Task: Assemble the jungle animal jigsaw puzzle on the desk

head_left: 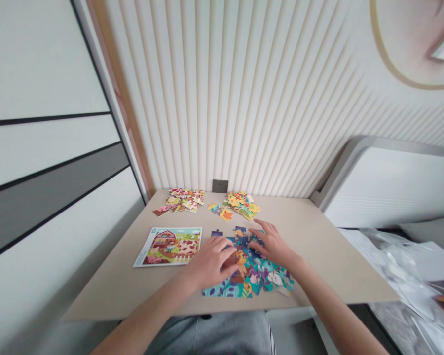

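A partly joined blue jigsaw puzzle [231, 290] with animal pictures lies near the table's front edge. My left hand [211, 262] rests over its left side, thumb apart from the bent fingers, with nothing visible between them. Over the upper right of the puzzle is my right hand [276, 244], its fingers spread and the fingertips by the dark blue pieces; whether they touch one is hard to see. Loose blue and purple pieces [276, 278] overlap at the puzzle's right. Both hands cover part of the picture.
A farm picture card [170, 248] lies to the left on the table [329, 256]. Two piles of puzzle pieces, one pink and brown [185, 199] and one yellow [240, 202], sit at the back by the wall socket [220, 186]. A bed headboard [392, 182] stands at right.
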`<state>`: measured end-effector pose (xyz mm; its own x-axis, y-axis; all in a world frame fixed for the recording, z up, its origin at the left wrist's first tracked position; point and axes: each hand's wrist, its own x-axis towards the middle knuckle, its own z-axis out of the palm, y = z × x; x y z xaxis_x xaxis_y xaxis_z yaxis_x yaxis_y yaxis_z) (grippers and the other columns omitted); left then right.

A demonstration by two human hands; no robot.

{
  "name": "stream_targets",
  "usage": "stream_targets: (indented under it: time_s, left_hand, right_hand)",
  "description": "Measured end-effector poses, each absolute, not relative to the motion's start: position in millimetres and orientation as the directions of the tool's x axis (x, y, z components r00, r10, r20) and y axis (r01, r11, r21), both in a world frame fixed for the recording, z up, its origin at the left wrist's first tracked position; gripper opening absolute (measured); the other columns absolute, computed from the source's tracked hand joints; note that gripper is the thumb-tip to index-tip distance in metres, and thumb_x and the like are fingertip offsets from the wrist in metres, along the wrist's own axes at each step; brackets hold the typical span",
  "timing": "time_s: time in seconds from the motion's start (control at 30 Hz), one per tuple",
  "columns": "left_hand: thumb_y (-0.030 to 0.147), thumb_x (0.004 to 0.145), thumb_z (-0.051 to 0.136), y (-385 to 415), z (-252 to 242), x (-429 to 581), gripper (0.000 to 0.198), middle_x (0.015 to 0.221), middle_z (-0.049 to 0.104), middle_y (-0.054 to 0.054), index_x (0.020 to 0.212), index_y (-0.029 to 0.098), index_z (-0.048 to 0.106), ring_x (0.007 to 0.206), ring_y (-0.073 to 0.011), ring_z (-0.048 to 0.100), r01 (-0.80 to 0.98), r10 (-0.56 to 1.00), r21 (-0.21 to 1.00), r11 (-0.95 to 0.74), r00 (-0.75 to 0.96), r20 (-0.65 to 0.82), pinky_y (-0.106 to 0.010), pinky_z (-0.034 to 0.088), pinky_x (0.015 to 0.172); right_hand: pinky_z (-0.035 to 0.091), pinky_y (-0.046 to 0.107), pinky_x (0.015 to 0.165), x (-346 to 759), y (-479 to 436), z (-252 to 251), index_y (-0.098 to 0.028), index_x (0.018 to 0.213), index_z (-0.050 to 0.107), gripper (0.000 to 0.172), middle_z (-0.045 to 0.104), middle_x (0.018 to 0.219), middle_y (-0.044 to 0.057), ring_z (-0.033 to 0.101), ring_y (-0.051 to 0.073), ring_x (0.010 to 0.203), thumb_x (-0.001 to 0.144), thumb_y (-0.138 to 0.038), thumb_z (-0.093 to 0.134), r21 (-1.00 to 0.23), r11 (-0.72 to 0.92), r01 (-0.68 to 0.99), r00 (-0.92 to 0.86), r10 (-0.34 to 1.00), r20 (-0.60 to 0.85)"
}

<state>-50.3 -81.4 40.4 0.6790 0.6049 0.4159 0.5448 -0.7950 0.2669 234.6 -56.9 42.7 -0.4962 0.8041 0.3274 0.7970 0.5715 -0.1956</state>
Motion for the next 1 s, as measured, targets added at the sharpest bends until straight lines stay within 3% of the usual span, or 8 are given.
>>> stream_targets:
  time_s: [0.1, 0.17, 0.23, 0.37, 0.57, 0.67, 0.77, 1.0]
  left_hand:
    - [0.061, 0.082, 0.072, -102.0, 25.6, -72.8, 0.078, 0.143, 0.054, -0.013, 0.146, 0.02, 0.049, 0.133, -0.0334, 0.048, 0.54, 0.593, 0.245, -0.805, 0.734, 0.331, -0.05, 0.04, 0.111]
    - [0.066, 0.084, 0.067, -108.6, 12.9, -83.5, 0.086, 0.155, 0.043, -0.015, 0.152, 0.02, 0.042, 0.142, -0.0343, 0.04, 0.552, 0.592, 0.214, -0.806, 0.745, 0.307, -0.049, 0.037, 0.115]
    - [0.065, 0.088, 0.062, -109.8, 2.7, -87.7, 0.082, 0.159, 0.04, -0.014, 0.153, 0.02, 0.041, 0.146, -0.0324, 0.037, 0.57, 0.599, 0.185, -0.8, 0.747, 0.287, -0.047, 0.036, 0.116]
    - [0.064, 0.092, 0.059, -106.5, -9.1, -77.4, 0.074, 0.155, 0.046, -0.015, 0.148, 0.017, 0.048, 0.149, -0.0321, 0.034, 0.576, 0.572, 0.084, -0.813, 0.765, 0.297, -0.046, 0.036, 0.117]
    - [0.041, 0.102, 0.054, -100.6, -16.5, -52.0, 0.041, 0.135, 0.064, -0.018, 0.13, 0.012, 0.06, 0.133, -0.0309, 0.055, 0.574, 0.511, -0.105, -0.812, 0.787, 0.345, -0.043, 0.048, 0.105]
    - [0.026, 0.105, 0.047, -95.8, -7.9, -47.8, 0.023, 0.114, 0.072, -0.013, 0.116, 0.013, 0.063, 0.112, -0.026, 0.068, 0.552, 0.495, -0.13, -0.824, 0.811, 0.31, -0.037, 0.056, 0.09]
    - [0.014, 0.103, 0.044, -92.8, 4.1, -48.3, 0.019, 0.1, 0.073, -0.009, 0.11, 0.015, 0.061, 0.09, -0.0221, 0.072, 0.544, 0.507, -0.124, -0.83, 0.828, 0.238, -0.031, 0.058, 0.074]
    - [0.004, 0.098, 0.041, -93.6, 15.3, -58.9, 0.031, 0.1, 0.072, -0.011, 0.122, 0.013, 0.057, 0.089, -0.0228, 0.073, 0.518, 0.481, -0.167, -0.839, 0.849, 0.217, -0.03, 0.058, 0.072]
  right_hand:
    - [0.039, 0.047, 0.115, 212.6, -103.9, 50.5, -0.028, 0.146, 0.053, 0.052, 0.048, 0.153, 0.013, 0.046, 0.029, 0.139, 0.099, -0.051, 0.055, -0.27, 0.679, 0.683, -0.652, 0.733, 0.192]
    - [0.036, 0.046, 0.118, 201.2, -128.0, 47.9, -0.027, 0.152, 0.046, 0.068, 0.044, 0.157, 0.012, 0.041, 0.03, 0.144, 0.093, -0.058, 0.061, -0.306, 0.736, 0.604, -0.738, 0.661, 0.136]
    - [0.035, 0.046, 0.119, 196.1, -140.3, 42.6, -0.027, 0.154, 0.043, 0.073, 0.043, 0.158, 0.012, 0.039, 0.031, 0.146, 0.091, -0.059, 0.064, -0.318, 0.741, 0.592, -0.745, 0.653, 0.136]
    - [0.038, 0.044, 0.118, 202.0, -137.4, 34.3, -0.029, 0.15, 0.05, 0.06, 0.048, 0.155, 0.011, 0.043, 0.028, 0.144, 0.095, -0.05, 0.062, -0.269, 0.743, 0.613, -0.722, 0.665, 0.189]
    - [0.047, 0.042, 0.11, 209.4, -122.9, 18.3, -0.021, 0.139, 0.058, 0.04, 0.061, 0.141, 0.013, 0.054, 0.027, 0.135, 0.101, -0.034, 0.056, 0.028, 0.773, 0.634, -0.737, 0.594, 0.322]
    - [0.05, 0.043, 0.105, 205.5, -119.7, 9.4, -0.018, 0.138, 0.057, 0.037, 0.065, 0.136, 0.015, 0.059, 0.027, 0.129, 0.102, -0.024, 0.052, 0.131, 0.753, 0.645, -0.736, 0.566, 0.372]
    - [0.05, 0.044, 0.104, 197.5, -119.4, 5.9, -0.015, 0.14, 0.053, 0.039, 0.065, 0.135, 0.015, 0.06, 0.027, 0.127, 0.101, -0.019, 0.051, 0.15, 0.747, 0.647, -0.73, 0.552, 0.403]
    - [0.054, 0.038, 0.096, 179.0, -119.7, 11.5, -0.022, 0.131, 0.059, 0.033, 0.067, 0.131, 0.013, 0.064, 0.026, 0.12, 0.099, -0.02, 0.059, 0.074, 0.62, 0.781, -0.598, 0.708, 0.375]
